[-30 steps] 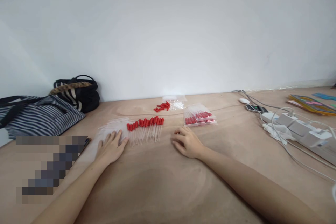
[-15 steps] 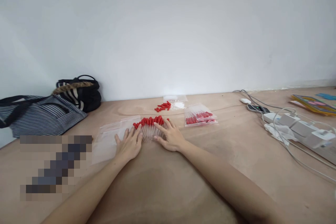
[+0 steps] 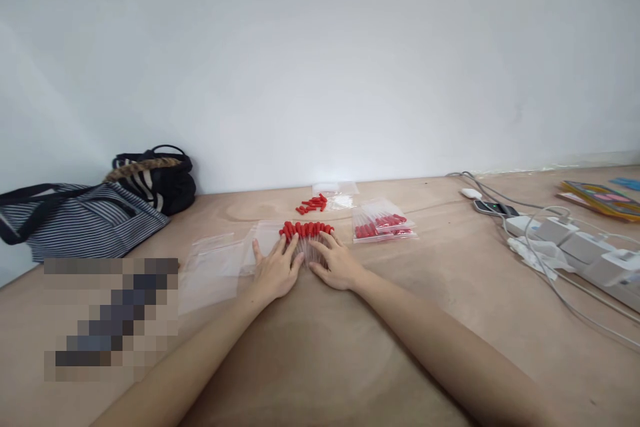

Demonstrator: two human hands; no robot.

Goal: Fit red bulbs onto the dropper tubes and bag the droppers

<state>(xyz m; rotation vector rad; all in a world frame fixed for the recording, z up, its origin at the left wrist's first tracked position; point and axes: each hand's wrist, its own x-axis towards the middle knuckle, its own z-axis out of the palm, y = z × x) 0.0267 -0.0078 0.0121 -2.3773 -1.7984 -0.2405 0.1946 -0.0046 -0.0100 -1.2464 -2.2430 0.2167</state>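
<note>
Several clear thin tubes with red bulb tops (image 3: 306, 229) lie side by side on the wooden table (image 3: 320, 347). My left hand (image 3: 276, 272) rests with spread fingers against their left side. From the right, my right hand (image 3: 340, 263) touches them, its fingers also apart. Palms and fingers hide part of the clear stems. Empty clear zip bags (image 3: 210, 277) lie flat to the left of my left hand. Behind the tubes is a small pile of loose red pieces (image 3: 313, 203). Filled zip bags with red-topped tubes (image 3: 383, 220) are stacked beyond my right hand.
A striped bag (image 3: 90, 220) and a black bag (image 3: 173, 183) stand at the left. At the right are white chargers (image 3: 583, 247), cables, a crumpled tissue (image 3: 535, 257) and a dark device (image 3: 495, 208). A white wall (image 3: 320, 67) rises behind.
My left hand has moved right, closer to my right hand. The red-topped tubes between them have shifted right and are gathered into a narrower row.
</note>
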